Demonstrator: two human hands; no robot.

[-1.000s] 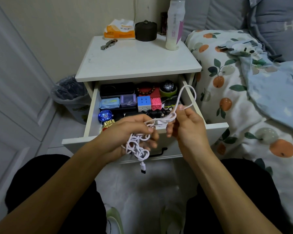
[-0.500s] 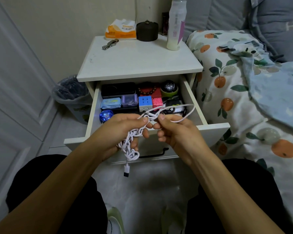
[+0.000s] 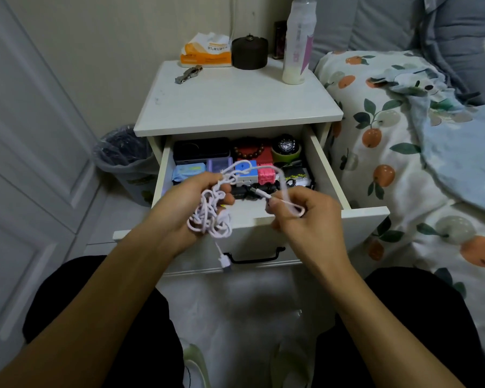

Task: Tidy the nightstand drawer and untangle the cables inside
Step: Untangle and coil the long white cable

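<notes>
A tangled white cable [image 3: 210, 217] hangs in a knot from my left hand [image 3: 185, 208], which grips the bundle above the front of the open drawer [image 3: 359, 219]. One plug dangles below the knot. My right hand [image 3: 305, 222] pinches the cable's other end near its plug, with a loop running from it back to the knot. The drawer holds a black case [image 3: 200, 149], a blue packet [image 3: 188, 170], a purple box, a puzzle cube, a pink block [image 3: 266, 175], dark beads [image 3: 249, 152] and a watch on a green holder [image 3: 287, 148].
The white nightstand top [image 3: 235, 102] carries a tissue pack [image 3: 206, 50], a dark round jar [image 3: 249, 53], a tall bottle [image 3: 298, 43] and a metal watch band [image 3: 188, 74]. A lined bin [image 3: 123, 158] stands to the left. The bed with fruit-print bedding [image 3: 403, 152] is on the right.
My right hand has pulled away to the right, drawing the cable's end out of the knot. The big loop above the drawer has shrunk and dropped. The left hand keeps hold of the knot.
</notes>
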